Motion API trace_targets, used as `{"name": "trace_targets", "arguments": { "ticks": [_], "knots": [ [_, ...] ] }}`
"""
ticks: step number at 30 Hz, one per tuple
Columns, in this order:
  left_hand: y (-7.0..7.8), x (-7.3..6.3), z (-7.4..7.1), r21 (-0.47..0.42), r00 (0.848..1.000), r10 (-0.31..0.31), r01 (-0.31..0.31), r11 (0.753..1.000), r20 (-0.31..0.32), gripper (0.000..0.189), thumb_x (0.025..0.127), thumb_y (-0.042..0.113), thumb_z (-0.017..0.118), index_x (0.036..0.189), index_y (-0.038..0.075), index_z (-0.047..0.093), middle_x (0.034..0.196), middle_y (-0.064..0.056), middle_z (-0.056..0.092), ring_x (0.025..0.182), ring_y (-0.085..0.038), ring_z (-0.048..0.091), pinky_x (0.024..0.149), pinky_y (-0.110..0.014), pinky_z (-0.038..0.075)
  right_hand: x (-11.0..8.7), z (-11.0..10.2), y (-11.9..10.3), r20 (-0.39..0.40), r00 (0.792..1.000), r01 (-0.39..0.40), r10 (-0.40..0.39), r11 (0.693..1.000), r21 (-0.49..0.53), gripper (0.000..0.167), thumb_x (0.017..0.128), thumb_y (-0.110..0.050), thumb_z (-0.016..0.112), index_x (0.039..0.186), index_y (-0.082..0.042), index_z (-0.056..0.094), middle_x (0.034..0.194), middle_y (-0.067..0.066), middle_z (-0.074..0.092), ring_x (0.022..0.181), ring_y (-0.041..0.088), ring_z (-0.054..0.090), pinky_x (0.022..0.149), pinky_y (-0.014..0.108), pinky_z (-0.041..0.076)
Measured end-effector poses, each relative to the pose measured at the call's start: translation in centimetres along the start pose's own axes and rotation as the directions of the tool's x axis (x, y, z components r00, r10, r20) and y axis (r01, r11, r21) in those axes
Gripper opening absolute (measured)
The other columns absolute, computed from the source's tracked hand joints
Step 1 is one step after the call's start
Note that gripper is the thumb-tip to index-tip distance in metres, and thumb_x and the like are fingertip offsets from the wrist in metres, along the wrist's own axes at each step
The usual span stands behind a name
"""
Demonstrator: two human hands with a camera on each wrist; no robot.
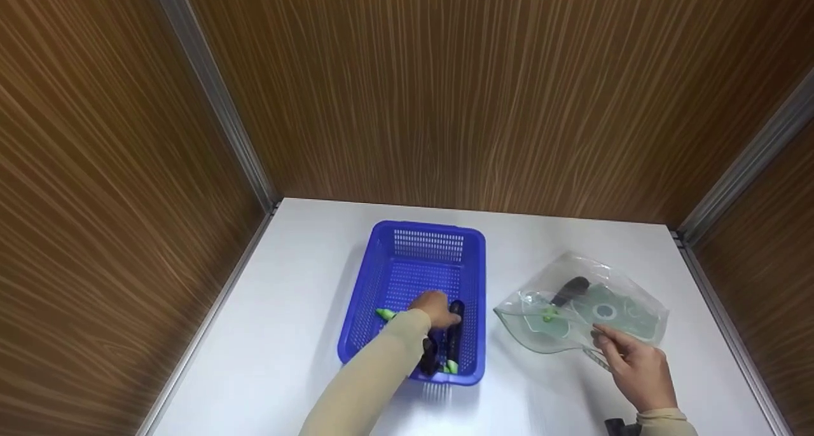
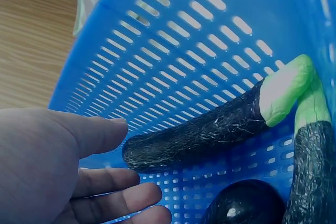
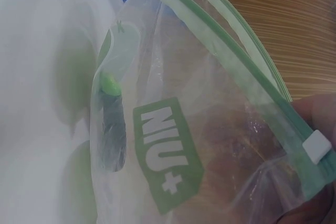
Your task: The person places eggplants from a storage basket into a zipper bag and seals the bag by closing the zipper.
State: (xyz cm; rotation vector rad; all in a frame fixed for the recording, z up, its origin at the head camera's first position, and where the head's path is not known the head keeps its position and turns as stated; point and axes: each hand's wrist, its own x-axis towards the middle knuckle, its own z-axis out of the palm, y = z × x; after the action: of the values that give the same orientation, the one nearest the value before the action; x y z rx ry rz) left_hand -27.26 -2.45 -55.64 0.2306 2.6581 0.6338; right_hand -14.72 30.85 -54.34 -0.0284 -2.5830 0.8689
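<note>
My left hand [image 1: 435, 307] reaches into the blue plastic basket [image 1: 481, 264]. Its thumb and fingers are spread beside the rounded end of a dark eggplant [image 2: 194, 135] with a green stem, lying along the basket wall. Another eggplant [image 2: 315, 177] meets it at the stem, and a glossy dark rounded thing [image 2: 244, 205] shows below. On the right, my right hand [image 1: 642, 366] pinches the green-edged mouth of a clear zip bag [image 1: 642, 296], near its white slider [image 3: 317, 147]. The bag's mouth gapes toward the basket. Inside lies one dark eggplant [image 1: 572, 290] with a green stem.
A green tip [image 1: 385, 314] shows left of my left hand in the basket, the rest hidden by the arm. Basket and bag sit on a white table [image 1: 292, 277]. Wood-grain panels [image 1: 432, 105] enclose its back and sides. A small black object [image 1: 615, 426] is by my right wrist.
</note>
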Motion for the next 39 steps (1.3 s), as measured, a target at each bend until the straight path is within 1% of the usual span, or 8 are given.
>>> {"name": "trace_targets", "arguments": {
  "ticks": [2, 4, 11, 17, 20, 23, 29, 39],
  "knots": [
    [0.1, 0.2, 0.2, 0.008, 1.0, -0.008, 0.008, 1.0, -0.002, 0.035, 0.084, 0.038, 0.071, 0.095, 0.004, 0.067, 0.083, -0.002, 0.062, 0.074, -0.016, 0.055, 0.074, -0.036, 0.051, 0.0, 0.0, 0.0, -0.002, 1.0, 0.002, -0.002, 1.0, 0.003, 0.017, 0.091, -0.017, 0.066, 0.104, -0.009, 0.075, 0.091, 0.013, 0.073, 0.066, 0.01, 0.064, 0.051, 0.019, 0.049],
    [0.1, 0.4, 0.3, 0.016, 1.0, -0.01, 0.01, 1.0, -0.008, 0.036, 0.083, 0.038, 0.072, 0.094, 0.004, 0.067, 0.085, -0.003, 0.063, 0.075, -0.017, 0.056, 0.076, -0.036, 0.051, 0.0, 0.1, 0.0, -0.005, 1.0, 0.003, -0.003, 1.0, 0.006, 0.017, 0.091, -0.017, 0.067, 0.104, -0.009, 0.075, 0.091, 0.013, 0.073, 0.067, 0.011, 0.064, 0.052, 0.02, 0.049],
    [0.3, 1.0, 0.9, 0.017, 1.0, -0.026, 0.026, 1.0, -0.017, 0.037, 0.079, 0.037, 0.075, 0.095, 0.004, 0.068, 0.085, -0.003, 0.064, 0.075, -0.017, 0.057, 0.076, -0.035, 0.051, -0.1, 0.2, 0.0, -0.036, 0.999, 0.021, -0.02, 1.0, 0.02, 0.014, 0.088, -0.014, 0.07, 0.101, -0.01, 0.076, 0.088, 0.01, 0.073, 0.064, 0.004, 0.061, 0.051, 0.009, 0.043],
    [0.1, 1.7, 1.6, 0.026, 0.999, -0.043, 0.043, 0.999, 0.003, 0.041, 0.074, 0.037, 0.078, 0.095, 0.003, 0.068, 0.087, -0.005, 0.065, 0.079, -0.019, 0.059, 0.077, -0.035, 0.051, -0.1, 0.2, -0.1, -0.028, 0.999, 0.022, -0.021, 1.0, 0.019, 0.015, 0.088, -0.013, 0.069, 0.102, -0.01, 0.075, 0.088, 0.01, 0.073, 0.064, 0.003, 0.061, 0.051, 0.012, 0.045],
    [0.0, 1.9, 1.8, 0.036, 0.999, -0.046, 0.045, 0.998, 0.019, 0.045, 0.075, 0.039, 0.078, 0.099, 0.002, 0.068, 0.092, -0.007, 0.066, 0.084, -0.02, 0.061, 0.08, -0.035, 0.051, -0.1, 0.2, -0.1, -0.009, 1.0, 0.009, -0.009, 1.0, 0.007, 0.016, 0.09, -0.014, 0.068, 0.103, -0.009, 0.075, 0.089, 0.012, 0.073, 0.065, 0.006, 0.062, 0.051, 0.017, 0.047],
    [0.1, 1.7, 1.7, 0.043, 0.998, -0.055, 0.053, 0.998, 0.027, 0.048, 0.076, 0.04, 0.077, 0.104, 0.002, 0.068, 0.098, -0.008, 0.067, 0.09, -0.022, 0.063, 0.083, -0.036, 0.051, -0.1, 0.1, -0.2, 0.004, 1.0, 0.001, -0.001, 1.0, -0.002, 0.017, 0.091, -0.015, 0.066, 0.104, -0.008, 0.074, 0.09, 0.014, 0.072, 0.065, 0.009, 0.062, 0.05, 0.022, 0.048],
    [0.3, 1.6, 1.4, 0.043, 0.997, -0.072, 0.071, 0.997, 0.03, 0.052, 0.078, 0.042, 0.076, 0.111, 0.002, 0.067, 0.106, -0.009, 0.067, 0.097, -0.023, 0.062, 0.087, -0.036, 0.05, 0.1, 0.2, -0.3, 0.001, 1.0, 0.001, -0.001, 1.0, 0.006, 0.017, 0.09, -0.015, 0.066, 0.104, -0.009, 0.074, 0.089, 0.014, 0.072, 0.062, 0.007, 0.06, 0.049, 0.023, 0.048],
    [0.2, 2.0, 1.8, 0.007, 0.997, -0.072, 0.072, 0.997, 0.007, 0.045, 0.075, 0.038, 0.079, 0.1, 0.001, 0.068, 0.094, -0.008, 0.066, 0.088, -0.022, 0.062, 0.083, -0.035, 0.051, 0.0, 0.4, -0.3, -0.003, 1.0, 0.001, -0.001, 1.0, 0.016, 0.015, 0.089, -0.013, 0.068, 0.102, -0.009, 0.075, 0.087, 0.012, 0.072, 0.062, 0.005, 0.06, 0.05, 0.022, 0.049]
  ]
}}
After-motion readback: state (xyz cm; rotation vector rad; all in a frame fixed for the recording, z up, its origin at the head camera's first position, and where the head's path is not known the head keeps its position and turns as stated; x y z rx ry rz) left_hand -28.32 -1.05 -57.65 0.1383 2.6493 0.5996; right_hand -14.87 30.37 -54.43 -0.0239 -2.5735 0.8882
